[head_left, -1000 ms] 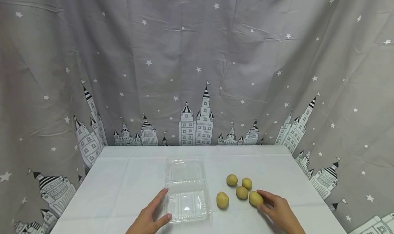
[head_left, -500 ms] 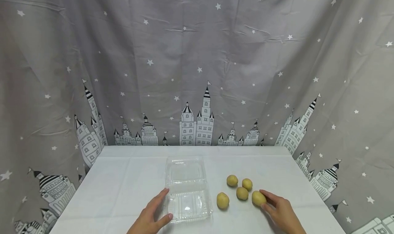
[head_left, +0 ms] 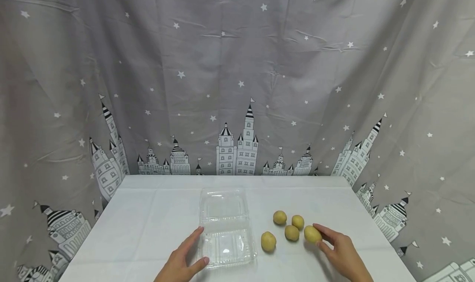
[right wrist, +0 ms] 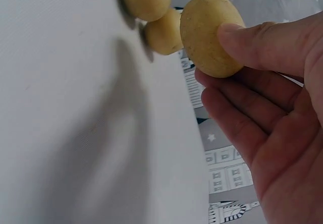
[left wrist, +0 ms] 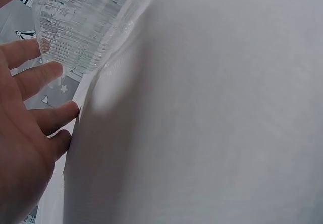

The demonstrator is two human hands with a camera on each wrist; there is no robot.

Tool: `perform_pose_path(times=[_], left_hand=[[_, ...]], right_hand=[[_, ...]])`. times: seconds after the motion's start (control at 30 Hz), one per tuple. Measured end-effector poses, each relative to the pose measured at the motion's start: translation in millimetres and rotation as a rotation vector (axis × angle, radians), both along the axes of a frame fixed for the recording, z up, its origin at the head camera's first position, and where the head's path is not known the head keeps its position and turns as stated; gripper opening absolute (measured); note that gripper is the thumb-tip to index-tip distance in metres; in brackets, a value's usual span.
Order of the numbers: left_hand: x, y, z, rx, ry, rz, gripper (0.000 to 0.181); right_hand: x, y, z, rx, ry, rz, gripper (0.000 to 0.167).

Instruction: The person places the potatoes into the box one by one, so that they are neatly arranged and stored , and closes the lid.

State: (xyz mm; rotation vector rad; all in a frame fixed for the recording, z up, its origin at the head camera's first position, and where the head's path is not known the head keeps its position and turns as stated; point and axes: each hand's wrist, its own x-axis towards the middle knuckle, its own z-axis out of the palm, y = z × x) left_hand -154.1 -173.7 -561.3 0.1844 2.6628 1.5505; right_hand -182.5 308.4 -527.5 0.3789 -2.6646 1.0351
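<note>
My right hand [head_left: 342, 251] pinches a potato [head_left: 312, 234] between thumb and fingers. In the right wrist view the held potato [right wrist: 209, 36] is lifted off the white surface, with the thumb across its side. Several other potatoes lie to its left, one [head_left: 268, 241] apart from the rest. My left hand [head_left: 181, 258] is at the left side of a clear plastic container [head_left: 227, 247], its fingers spread and relaxed. In the left wrist view the fingertips of this hand [left wrist: 30, 118] touch or nearly touch the container [left wrist: 83, 30]; which, I cannot tell.
The container's lid [head_left: 224, 204] lies unfolded behind its base. A white cloth [head_left: 148, 216] covers the table. Behind and at both sides hangs a grey curtain [head_left: 208, 67] printed with stars and castles.
My right hand has moved slightly right and raised the potato from the table, away from the other potatoes. My left hand has stayed nearly still beside the container.
</note>
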Motion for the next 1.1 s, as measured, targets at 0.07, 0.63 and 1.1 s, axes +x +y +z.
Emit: perform_pose_path(times=[0.07, 0.63, 1.1], left_hand=[[-0.1, 0.1, 0.4, -0.004, -0.002, -0.001, 0.089], [1.5, 0.6, 3.0, 0.008, -0.023, 0.012, 0.087], [2.6, -0.7, 3.6, 0.073, -0.005, -0.056, 0.084]], right_hand=[[-0.1, -2.3, 4.4, -0.005, -0.012, 0.001, 0.046], [-10.2, -38.9, 24.0, -0.058, -0.093, 0.035, 0.048], [-22.6, -75.1, 23.5, -0.125, -0.116, 0.154, 0.048]])
